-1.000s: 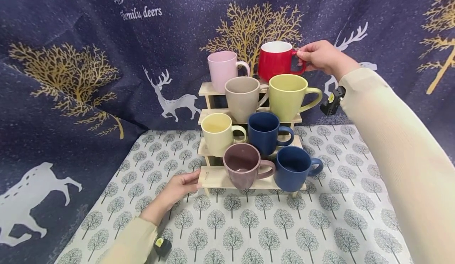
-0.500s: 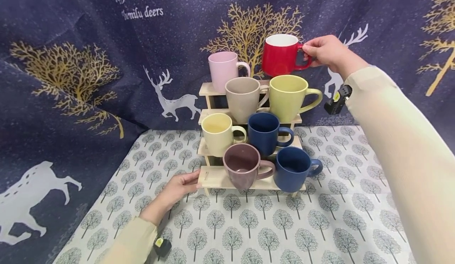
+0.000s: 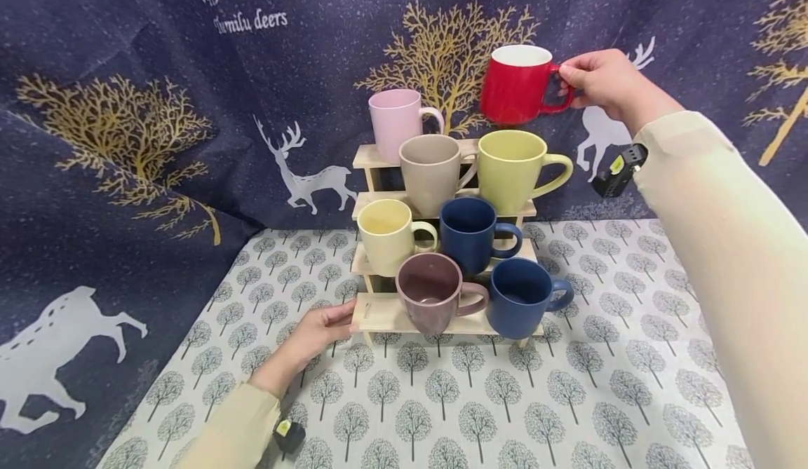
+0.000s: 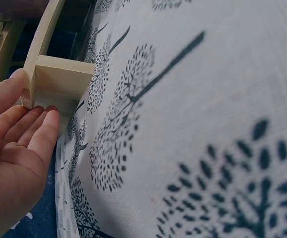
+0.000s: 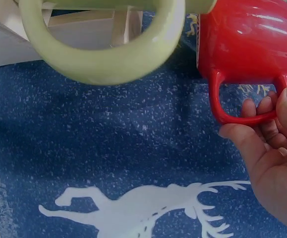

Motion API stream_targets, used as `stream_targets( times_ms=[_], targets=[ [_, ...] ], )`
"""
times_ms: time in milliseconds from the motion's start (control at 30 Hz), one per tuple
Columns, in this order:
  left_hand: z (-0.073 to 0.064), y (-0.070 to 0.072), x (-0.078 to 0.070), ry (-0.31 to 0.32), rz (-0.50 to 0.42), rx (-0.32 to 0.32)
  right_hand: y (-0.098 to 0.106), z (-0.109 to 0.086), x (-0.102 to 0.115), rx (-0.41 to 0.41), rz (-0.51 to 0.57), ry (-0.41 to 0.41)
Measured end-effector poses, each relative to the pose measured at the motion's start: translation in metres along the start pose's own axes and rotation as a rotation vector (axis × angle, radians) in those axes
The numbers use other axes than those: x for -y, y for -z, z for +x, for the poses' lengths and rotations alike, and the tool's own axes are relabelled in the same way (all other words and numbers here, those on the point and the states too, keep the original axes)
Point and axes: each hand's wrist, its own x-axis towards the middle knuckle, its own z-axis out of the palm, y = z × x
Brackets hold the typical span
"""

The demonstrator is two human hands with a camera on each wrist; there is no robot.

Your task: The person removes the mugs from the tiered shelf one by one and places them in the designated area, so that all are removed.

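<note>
My right hand pinches the handle of a red mug with a white inside, held upright above the top tier of the wooden mug rack. In the right wrist view, thumb and fingers grip the red handle. My left hand holds the left end of the rack's lowest shelf; in the left wrist view its thumb lies against the board end, fingers curled below. A pink mug stands on the top shelf. Just beneath the red mug is a yellow-green mug.
Lower tiers bear a taupe mug, a pale yellow mug, two blue mugs, one in the middle and one at bottom right, and a mauve mug. A tree-print cloth covers the table; a navy curtain hangs behind.
My right hand has lifted the red mug from close over the top shelf, up and to the right. More of the shelf shows beneath it. My left hand stays at the rack.
</note>
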Motion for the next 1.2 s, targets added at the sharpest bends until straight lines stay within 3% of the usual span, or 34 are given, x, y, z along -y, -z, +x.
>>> stream_targets(
  times_ms=[533,933,1200],
  targets=[
    [0.002,-0.001,0.000,-0.009,-0.014,0.009,0.020,-0.005,-0.009,-0.026,0.029,-0.009],
    [0.002,-0.001,0.002,-0.005,-0.017,0.014,0.041,-0.012,-0.029,-0.032,0.020,-0.007],
    [0.003,0.000,0.001,0.004,-0.007,0.000,0.052,-0.023,-0.041,-0.015,0.090,0.017]
  ],
)
